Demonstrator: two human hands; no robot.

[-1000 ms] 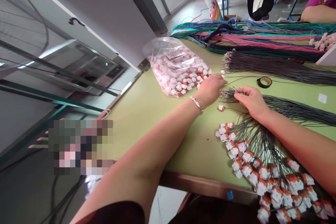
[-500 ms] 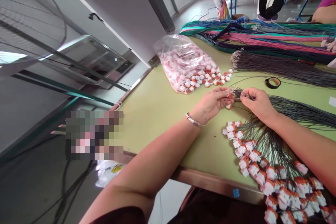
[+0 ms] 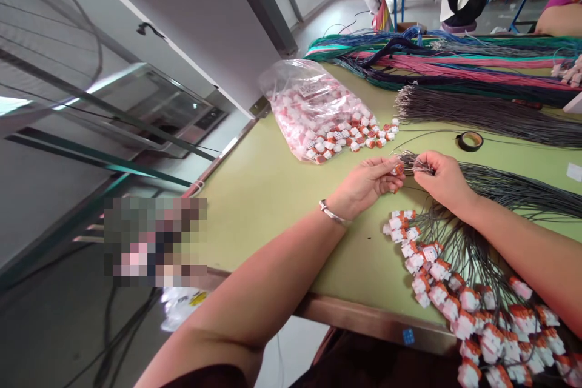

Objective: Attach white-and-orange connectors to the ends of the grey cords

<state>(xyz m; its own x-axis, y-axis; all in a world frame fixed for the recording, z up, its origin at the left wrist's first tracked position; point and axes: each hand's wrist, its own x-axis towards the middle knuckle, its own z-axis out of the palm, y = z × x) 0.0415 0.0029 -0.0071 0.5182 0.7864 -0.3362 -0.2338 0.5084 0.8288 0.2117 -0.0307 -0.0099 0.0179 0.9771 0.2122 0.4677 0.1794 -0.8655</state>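
Note:
My left hand (image 3: 370, 183) pinches a small orange-and-white connector (image 3: 399, 168) between thumb and fingers, close to the wire ends. Just right of it, my right hand (image 3: 437, 174) is closed on thin dark wires near their tips. The bundle of dark wires (image 3: 513, 185) runs from there to the right under my right wrist. Below my hands, many connectors fixed on wires (image 3: 439, 270) lie in a pile that reaches the table's front edge.
A clear plastic bag of connectors (image 3: 313, 103) lies open behind my left hand, with loose ones at its mouth. Black tape (image 3: 469, 141), a second dark wire bundle (image 3: 482, 112) and coloured cables (image 3: 431, 60) lie behind. A person's arm (image 3: 561, 19) shows at the far right.
The view has shifted slightly. My right fingers have closed more over the wires, and the lower connector at my left fingers is now mostly covered.

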